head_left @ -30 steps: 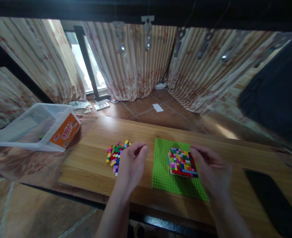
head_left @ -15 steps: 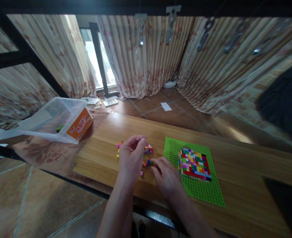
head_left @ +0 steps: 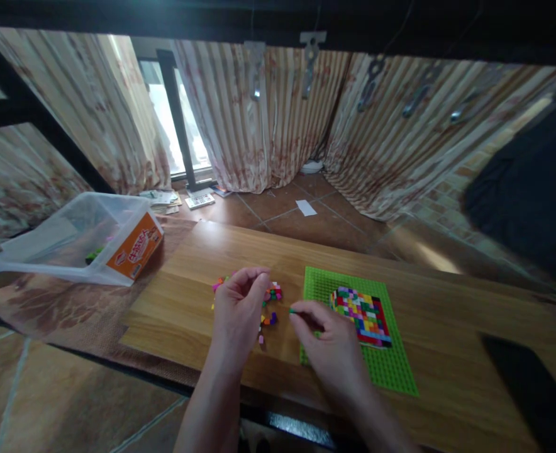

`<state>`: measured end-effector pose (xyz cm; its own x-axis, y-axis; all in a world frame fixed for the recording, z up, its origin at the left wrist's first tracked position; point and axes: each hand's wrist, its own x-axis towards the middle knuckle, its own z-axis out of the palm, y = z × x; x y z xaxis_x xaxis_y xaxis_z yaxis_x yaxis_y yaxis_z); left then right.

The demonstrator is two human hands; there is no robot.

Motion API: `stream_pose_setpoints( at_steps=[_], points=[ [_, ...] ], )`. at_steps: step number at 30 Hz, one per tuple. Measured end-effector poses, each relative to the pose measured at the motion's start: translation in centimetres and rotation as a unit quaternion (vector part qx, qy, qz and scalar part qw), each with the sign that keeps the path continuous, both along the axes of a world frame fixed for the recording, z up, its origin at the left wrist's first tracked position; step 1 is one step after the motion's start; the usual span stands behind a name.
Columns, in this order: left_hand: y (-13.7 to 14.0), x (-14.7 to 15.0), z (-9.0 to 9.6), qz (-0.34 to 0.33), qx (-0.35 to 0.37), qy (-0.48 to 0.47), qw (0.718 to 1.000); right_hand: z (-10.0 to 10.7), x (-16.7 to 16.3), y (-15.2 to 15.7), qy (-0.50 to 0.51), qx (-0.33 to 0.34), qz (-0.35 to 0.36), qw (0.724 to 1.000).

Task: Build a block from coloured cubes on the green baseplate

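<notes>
Between the thumb and fingertips of my right hand (head_left: 325, 330) is a small green building brick (head_left: 292, 311), lifted just off the wooden table. My left hand (head_left: 240, 308) hovers over the loose bricks (head_left: 274, 292) with thumb and fingers curled together; whatever it may pinch is hidden. A few more bricks, among them a pink one (head_left: 261, 340), lie between the two hands. To the right a green studded baseplate (head_left: 395, 371) carries a multicoloured brick block (head_left: 363, 314), partly behind my right hand.
A clear plastic box (head_left: 61, 272) with an orange label stands on the brown cloth (head_left: 165, 251) at the left. A dark flat object (head_left: 514, 377) lies on the wooden table (head_left: 174, 296) at the right. Curtains (head_left: 231, 113) hang beyond it.
My right hand has lifted the green brick away from the small group and drawn it right, toward the baseplate. The left hand keeps its curled pose. The whole view has shifted slightly.
</notes>
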<state>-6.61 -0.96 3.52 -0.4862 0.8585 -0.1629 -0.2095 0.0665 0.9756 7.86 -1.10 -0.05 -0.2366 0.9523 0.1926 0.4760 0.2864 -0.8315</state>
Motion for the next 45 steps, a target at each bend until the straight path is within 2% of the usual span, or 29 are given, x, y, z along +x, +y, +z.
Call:
stream_pose_setpoints(
  at_steps=[4,7,10,14,22,28,39,45],
  points=[
    [0.1,0.4,0.0,-0.003,0.0,0.007,1.0,1.8,3.1,0.9,0.071,0.017,-0.079,0.994],
    [0.3,0.7,-0.3,-0.007,0.002,0.014,1.0,1.6,6.2,2.3,0.102,0.004,-0.143,0.984],
    [0.6,1.0,-0.6,-0.011,0.007,0.018,1.0,0.8,9.0,3.4,0.059,0.027,-0.189,0.98],
    [0.7,1.3,-0.7,-0.021,0.003,0.027,0.999,-0.3,10.8,4.0,-0.021,0.049,-0.176,0.983],
    [0.6,1.5,-0.7,-0.036,-0.007,0.035,0.999,-1.3,11.0,5.1,-0.107,0.101,-0.146,0.978],
    [0.5,1.4,-0.5,-0.037,-0.01,0.038,0.999,-1.1,11.0,5.5,-0.104,0.114,-0.095,0.983],
    [0.4,1.2,-0.7,-0.042,-0.005,0.041,0.998,-1.2,11.3,5.8,-0.076,0.103,-0.063,0.99],
    [0.4,1.2,-0.6,-0.049,-0.004,0.038,0.998,-1.0,11.5,6.4,-0.066,0.06,-0.05,0.995]
  ],
)
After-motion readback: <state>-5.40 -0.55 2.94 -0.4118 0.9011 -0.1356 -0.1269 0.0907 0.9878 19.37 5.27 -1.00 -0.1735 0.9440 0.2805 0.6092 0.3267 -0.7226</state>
